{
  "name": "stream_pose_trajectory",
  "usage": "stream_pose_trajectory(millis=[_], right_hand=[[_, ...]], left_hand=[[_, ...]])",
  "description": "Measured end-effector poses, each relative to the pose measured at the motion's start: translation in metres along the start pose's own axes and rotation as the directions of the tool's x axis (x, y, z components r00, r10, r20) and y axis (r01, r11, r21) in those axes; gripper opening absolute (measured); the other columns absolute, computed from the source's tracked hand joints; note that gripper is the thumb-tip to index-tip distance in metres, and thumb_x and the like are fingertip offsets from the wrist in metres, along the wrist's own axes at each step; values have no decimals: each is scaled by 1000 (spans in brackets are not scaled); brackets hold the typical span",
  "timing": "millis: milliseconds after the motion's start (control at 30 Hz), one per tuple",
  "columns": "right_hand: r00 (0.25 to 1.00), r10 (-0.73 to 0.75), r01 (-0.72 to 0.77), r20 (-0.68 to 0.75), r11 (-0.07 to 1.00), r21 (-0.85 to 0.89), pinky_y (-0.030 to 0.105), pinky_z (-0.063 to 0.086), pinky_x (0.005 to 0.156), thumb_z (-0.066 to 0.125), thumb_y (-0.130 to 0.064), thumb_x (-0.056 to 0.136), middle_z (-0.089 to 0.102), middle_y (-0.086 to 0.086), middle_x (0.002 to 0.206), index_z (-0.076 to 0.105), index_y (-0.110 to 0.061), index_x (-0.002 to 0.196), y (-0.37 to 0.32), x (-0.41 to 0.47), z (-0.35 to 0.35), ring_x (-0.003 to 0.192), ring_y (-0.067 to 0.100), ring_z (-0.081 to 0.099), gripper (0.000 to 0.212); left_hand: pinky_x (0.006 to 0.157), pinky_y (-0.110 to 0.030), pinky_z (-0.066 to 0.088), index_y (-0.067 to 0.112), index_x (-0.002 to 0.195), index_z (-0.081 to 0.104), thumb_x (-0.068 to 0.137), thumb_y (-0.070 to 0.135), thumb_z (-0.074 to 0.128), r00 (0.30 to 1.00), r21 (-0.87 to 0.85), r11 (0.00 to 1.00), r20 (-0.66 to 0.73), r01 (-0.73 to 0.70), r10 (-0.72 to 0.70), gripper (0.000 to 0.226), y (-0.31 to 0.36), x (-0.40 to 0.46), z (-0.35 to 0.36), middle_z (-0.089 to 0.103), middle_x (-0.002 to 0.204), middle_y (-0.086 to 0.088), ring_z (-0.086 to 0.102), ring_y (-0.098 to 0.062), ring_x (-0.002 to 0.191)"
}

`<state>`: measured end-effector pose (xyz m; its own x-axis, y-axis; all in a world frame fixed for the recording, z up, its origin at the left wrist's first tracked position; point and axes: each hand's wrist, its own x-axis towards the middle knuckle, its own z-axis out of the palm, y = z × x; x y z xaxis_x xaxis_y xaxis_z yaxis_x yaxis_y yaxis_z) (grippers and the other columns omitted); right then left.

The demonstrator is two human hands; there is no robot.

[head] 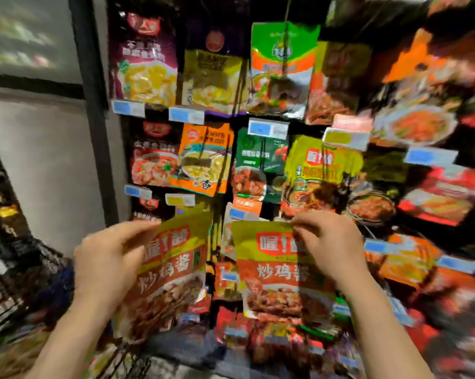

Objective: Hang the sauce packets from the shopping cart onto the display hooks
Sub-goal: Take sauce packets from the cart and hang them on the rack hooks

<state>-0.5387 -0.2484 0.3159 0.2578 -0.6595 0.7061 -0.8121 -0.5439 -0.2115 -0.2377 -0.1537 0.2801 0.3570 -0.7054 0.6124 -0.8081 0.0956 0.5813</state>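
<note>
I hold two yellow-and-red sauce packets up in front of the display. My left hand [109, 262] grips the top left edge of one packet [170, 277], which tilts to the right. My right hand [330, 247] pinches the top right corner of the other packet [274, 272], which hangs upright. A matching yellow packet [317, 170] hangs on a hook just above my right hand. The hooks themselves are mostly hidden behind hanging packets. The picture is blurred.
The display wall [258, 119] is covered with rows of hanging sauce packets and blue and yellow price tags. A black wire shopping cart [9, 274] stands at the lower left. A grey pillar [94, 105] borders the display on the left.
</note>
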Motion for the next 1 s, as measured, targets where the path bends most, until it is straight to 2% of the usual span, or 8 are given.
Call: stream_pose_trajectory(millis=[100,233,467,567,700,833,933,1000], right_hand=[[994,95,-97,-52,994,-46,35,52,72,70,-14,76,74,2,84,75,-16,82,47,-8,-30,79,25,69,8],[973,206,-214,-105,975,-68,38,53,75,72,-11,78,73,3,90,75,-15,87,103,-12,-64,86,26,67,10],[962,240,-248,-133,967,-52,37,53,71,70,-11,80,72,-1,84,75,-16,82,171,-7,-96,80,22,66,6],[965,223,-231,-140,972,-41,36,52,71,70,-12,80,73,1,85,75,-14,83,186,4,-104,81,23,66,6],[970,207,-211,-127,977,-18,29,46,68,68,-15,83,73,-3,87,75,-17,85,194,23,-109,82,16,64,8],[977,160,-162,-143,987,-3,31,50,75,68,-17,82,73,-2,90,76,-17,87,186,52,-112,88,17,66,9],[971,93,-97,-219,995,-8,30,49,76,69,-16,81,73,1,90,76,-15,88,170,85,-123,88,20,66,10],[960,61,-64,-273,998,-2,26,44,76,69,-15,82,73,2,92,76,-13,90,155,112,-134,90,19,65,11]], left_hand=[[79,-33,52,23,97,74,61,11,54,998,-101,993,23,-64,67,43,38,11,38,71,92,3,67,-15,86],[86,-45,52,17,99,74,65,-11,66,991,-148,983,60,-109,118,44,74,24,88,72,95,-4,67,-23,92],[85,-39,53,20,96,75,66,7,60,974,-212,957,69,-197,216,36,135,35,152,73,95,2,67,-17,92],[86,-39,53,20,95,75,67,-12,65,973,-242,951,85,-190,216,43,153,41,168,72,94,5,67,-14,91],[81,-36,54,22,94,75,67,-17,64,975,-248,948,42,-202,218,48,165,50,169,69,90,8,67,-12,86],[79,-28,54,34,91,68,64,-20,61,970,-243,942,13,-232,243,61,176,65,155,67,90,13,67,-13,90],[76,-9,50,55,86,63,63,-15,60,957,-242,928,-11,-283,289,74,182,87,134,63,83,34,62,11,85],[74,-9,50,63,79,62,66,-9,58,947,-256,914,-19,-314,320,73,185,106,115,59,78,45,62,13,85]])
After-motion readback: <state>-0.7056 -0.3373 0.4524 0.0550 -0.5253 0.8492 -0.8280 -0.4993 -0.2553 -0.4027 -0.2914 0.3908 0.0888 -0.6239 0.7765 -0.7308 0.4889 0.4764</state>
